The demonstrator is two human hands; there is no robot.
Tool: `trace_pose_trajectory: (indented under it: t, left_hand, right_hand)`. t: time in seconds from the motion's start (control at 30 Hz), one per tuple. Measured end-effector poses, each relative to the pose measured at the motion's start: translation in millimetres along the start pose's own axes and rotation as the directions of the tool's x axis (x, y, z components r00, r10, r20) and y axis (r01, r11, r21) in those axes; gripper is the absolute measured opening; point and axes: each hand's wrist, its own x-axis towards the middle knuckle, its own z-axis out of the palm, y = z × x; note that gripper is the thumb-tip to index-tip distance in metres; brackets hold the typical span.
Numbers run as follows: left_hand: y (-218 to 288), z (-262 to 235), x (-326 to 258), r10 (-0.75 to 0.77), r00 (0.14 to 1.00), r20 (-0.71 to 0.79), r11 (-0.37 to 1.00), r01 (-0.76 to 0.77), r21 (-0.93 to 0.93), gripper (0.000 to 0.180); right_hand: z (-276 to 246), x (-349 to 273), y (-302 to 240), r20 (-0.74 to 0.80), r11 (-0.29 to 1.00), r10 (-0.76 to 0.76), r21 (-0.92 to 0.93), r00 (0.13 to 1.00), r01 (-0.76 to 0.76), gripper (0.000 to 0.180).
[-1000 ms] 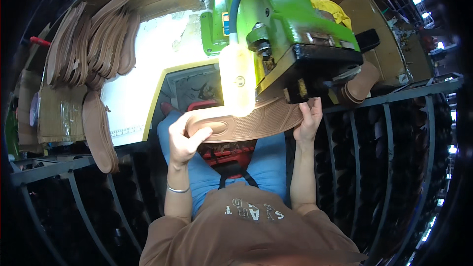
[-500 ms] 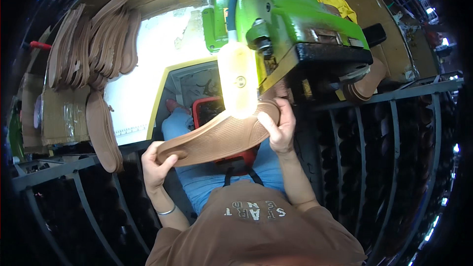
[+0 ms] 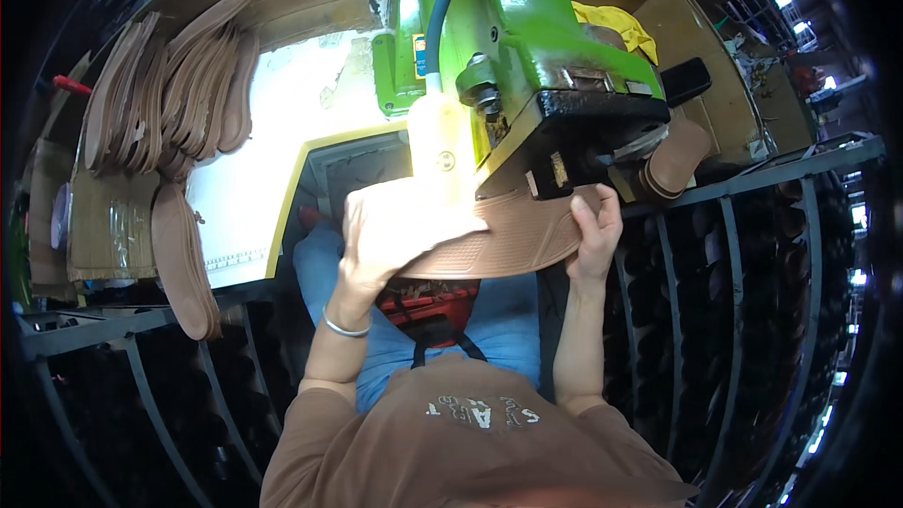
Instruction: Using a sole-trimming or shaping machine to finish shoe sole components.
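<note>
Sole position has changed: half a second ago the brown shoe sole [image 3: 513, 237] hung tilted, its left end low. It now lies level under the black head [image 3: 583, 136] of the green machine [image 3: 508, 33]. Left hand [image 3: 395, 230] has risen and closes over the left end. Right hand [image 3: 594, 240] grips the right end, fingers curled. Judgement: sole is being fed to the machine.

A shoe-making workshop; a heavy green machine [image 3: 527, 66] stands over the bench, brown soles [image 3: 169, 85] lean in rows on the left (more hang over the edge), dark metal racks [image 3: 752, 320] run along both sides, and cardboard [image 3: 103, 226] lies about
</note>
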Motion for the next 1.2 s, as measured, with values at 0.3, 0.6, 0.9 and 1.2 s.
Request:
trace_pose_trajectory:
  t: [0.3,0.6,0.9,1.2]
  left_hand:
    - [32,-54,-33,-0.449,0.893,0.034,0.886,0.440,0.149,0.038]
    - [41,-29,-38,-0.322,0.947,0.000,0.941,0.320,0.112,0.041]
    - [50,-15,-2,-0.365,0.931,0.014,0.930,0.364,0.049,0.037]
    - [69,-16,-60,-0.631,0.584,0.510,0.577,0.793,-0.195,0.024]
  right_hand:
    - [49,-24,25,0.214,0.995,0.098,-0.006,0.972,-0.099,0.032]
    - [43,-25,18,0.282,0.990,0.058,-0.137,0.958,-0.019,0.035]
    - [36,-16,7,0.105,0.992,0.086,-0.096,0.991,-0.076,0.025]
    - [61,-18,14,0.310,0.955,0.241,-0.243,0.920,-0.169,0.021]
